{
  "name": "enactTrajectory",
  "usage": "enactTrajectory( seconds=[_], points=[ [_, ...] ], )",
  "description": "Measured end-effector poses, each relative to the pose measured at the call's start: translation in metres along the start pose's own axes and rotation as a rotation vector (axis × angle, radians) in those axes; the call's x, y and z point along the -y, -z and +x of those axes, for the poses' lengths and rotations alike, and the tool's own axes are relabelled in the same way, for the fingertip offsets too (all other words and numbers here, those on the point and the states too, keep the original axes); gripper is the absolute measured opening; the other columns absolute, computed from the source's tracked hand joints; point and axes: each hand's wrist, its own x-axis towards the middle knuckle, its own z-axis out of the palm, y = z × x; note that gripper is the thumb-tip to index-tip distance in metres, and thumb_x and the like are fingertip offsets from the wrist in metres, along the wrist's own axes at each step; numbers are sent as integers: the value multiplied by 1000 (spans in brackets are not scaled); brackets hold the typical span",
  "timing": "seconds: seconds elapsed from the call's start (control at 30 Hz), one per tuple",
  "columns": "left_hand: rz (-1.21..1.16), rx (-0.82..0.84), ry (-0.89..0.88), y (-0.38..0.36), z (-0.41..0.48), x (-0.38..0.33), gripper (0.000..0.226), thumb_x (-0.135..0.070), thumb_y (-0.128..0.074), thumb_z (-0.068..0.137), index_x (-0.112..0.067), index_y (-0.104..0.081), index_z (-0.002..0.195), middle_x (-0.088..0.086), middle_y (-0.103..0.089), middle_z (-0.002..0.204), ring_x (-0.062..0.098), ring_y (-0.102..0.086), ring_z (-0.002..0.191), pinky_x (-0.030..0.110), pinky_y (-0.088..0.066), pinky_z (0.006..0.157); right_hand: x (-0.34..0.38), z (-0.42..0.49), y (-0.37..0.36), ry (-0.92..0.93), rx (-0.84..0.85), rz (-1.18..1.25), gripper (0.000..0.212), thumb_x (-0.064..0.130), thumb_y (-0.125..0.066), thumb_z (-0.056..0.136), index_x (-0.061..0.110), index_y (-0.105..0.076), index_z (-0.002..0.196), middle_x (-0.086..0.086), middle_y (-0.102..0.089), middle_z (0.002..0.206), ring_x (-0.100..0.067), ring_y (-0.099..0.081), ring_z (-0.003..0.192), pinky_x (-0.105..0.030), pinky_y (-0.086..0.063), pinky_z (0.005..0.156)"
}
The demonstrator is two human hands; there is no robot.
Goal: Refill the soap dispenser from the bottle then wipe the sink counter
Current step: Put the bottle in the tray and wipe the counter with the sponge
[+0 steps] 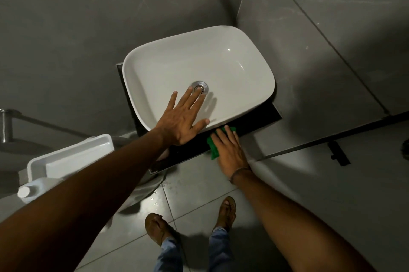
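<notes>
The room is dim and grey. The white sink (221,66) is the brightest thing, with a small shiny spot inside. Soft finger shadows fall near the drain (199,87). The wet floor (199,183) shines. Straight lines bend at the edges.

Basin (221,50) overhangs narrow dark counter (188,154), bare strip left of green cloth (213,150)

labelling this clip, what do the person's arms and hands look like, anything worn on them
Both arms are bare, with no sleeves and no gloves. The right hand has a thin cord bracelet at the wrist. The left hand shows nothing worn; no rings are visible.
</notes>
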Motion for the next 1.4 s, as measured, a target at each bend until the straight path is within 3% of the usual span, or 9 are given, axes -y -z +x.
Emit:
enactTrajectory(
  seconds=[0.17,0.33,0.43,0.63,0.83,0.97,1.1,1.23,1.4],
  points=[
    [31,31,-27,1,2,0,89,-69,-13,102,-13,-6,170,6,5,179,21,10,165,57,4,131,19,-17,-8,183,31,-38,75,-5,-65,79,14,-50,150,-10,-47,157,-37,-27,155,-52,-19,128],
    [20,42,-24,0,2,1,82,-63,-23,108,-13,-5,170,5,6,179,21,10,165,57,4,132,41,-13,-9,25,15,-9,75,1,-68,81,16,-47,151,-9,-45,157,-38,-27,154,-53,-18,128],
    [7,48,-31,1,2,0,81,-61,-26,109,-13,-4,170,5,7,179,21,10,165,56,5,132,79,-13,-17,59,-102,161,92,-10,-74,69,20,-46,151,-9,-50,150,-37,-44,143,-51,-33,123],
    [-25,46,-15,0,0,0,82,-63,-25,109,-14,-2,170,4,7,179,20,10,165,55,5,132,59,-22,-11,177,-33,74,92,-4,-68,83,24,-29,161,-5,-34,165,-31,-21,156,-48,-21,127],
    [-26,63,-17,1,0,1,82,-63,-24,108,-15,-1,170,4,8,179,22,10,165,56,3,132,91,-13,-15,226,-164,222,86,-9,-75,70,22,-52,147,-7,-48,152,-31,-35,139,-45,-49,112],
    [-30,64,7,3,-1,-1,87,-68,-18,103,-14,-4,170,4,4,179,24,5,166,57,1,132,45,-35,-16,295,-63,76,95,4,-82,71,23,-41,154,-3,-41,160,-34,-31,151,-48,-35,121],
    [-25,45,46,1,-1,-3,94,-72,-11,97,-12,-11,170,7,-4,179,25,0,166,56,-1,132,-13,-6,2,71,-20,-3,66,5,-59,87,17,-49,151,-7,-43,160,-36,-26,155,-50,-15,129],
    [1,40,74,-1,-1,-6,94,-72,-13,97,-12,-16,169,8,-10,178,25,-4,166,55,-2,132,-7,2,3,92,-35,75,60,0,-63,80,14,-60,138,-12,-54,148,-41,-38,148,-53,-21,127],
    [46,26,108,3,-2,-12,104,-80,-7,93,-10,-21,168,9,-15,177,25,-8,165,55,-5,133,-64,-19,10,257,-47,24,81,-3,-69,71,17,-52,148,-8,-47,158,-37,-35,151,-53,-26,125]
  ],
)
